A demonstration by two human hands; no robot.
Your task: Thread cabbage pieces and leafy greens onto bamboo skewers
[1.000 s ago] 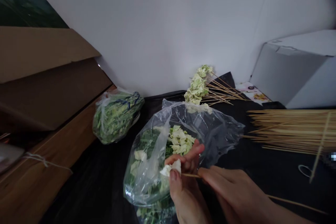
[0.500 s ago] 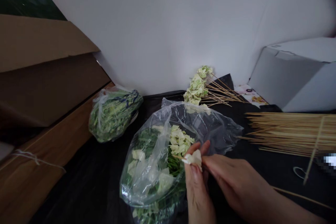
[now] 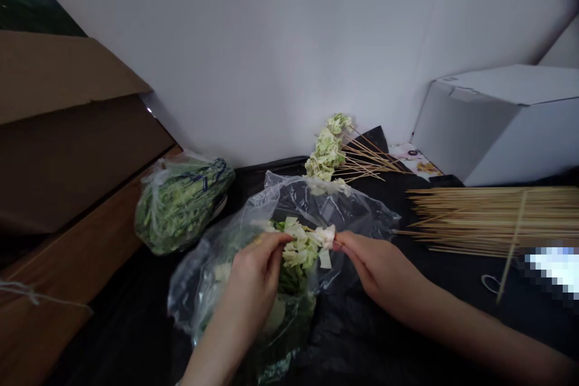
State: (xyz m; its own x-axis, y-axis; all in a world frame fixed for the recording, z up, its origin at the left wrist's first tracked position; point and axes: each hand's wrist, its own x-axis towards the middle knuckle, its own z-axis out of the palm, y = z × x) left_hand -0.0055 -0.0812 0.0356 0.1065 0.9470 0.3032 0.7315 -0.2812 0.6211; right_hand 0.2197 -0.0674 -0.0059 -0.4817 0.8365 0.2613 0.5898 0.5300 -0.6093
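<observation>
And the hands have parted: half a second ago both met at the white leaf [image 3: 324, 236], and now the left hand [image 3: 254, 274] has swung away to the cut leaves [image 3: 301, 247] in the mouth of the bag [image 3: 289, 184], fingers curled, tips down among the pieces, though whether they grip one I can't tell; over on the right, the right hand [image 3: 377, 256] has thumb and forefinger pinched together right behind that white leaf, holding the skewer, nearly all of it hidden by the fingers; the bag's left side has slumped outward too, clear thin plastic, crinkled and glossy, over dark green stalks; the leaves are pale, flat, ragged squares, and beyond them the finished sticks [image 3: 328, 151] lie fanned, frilly clumps at one end, slim bare wood at the other; straight, smooth tan wood again in the bundle [image 3: 470, 220], on a creased black sheet [image 3: 362, 338]
</observation>
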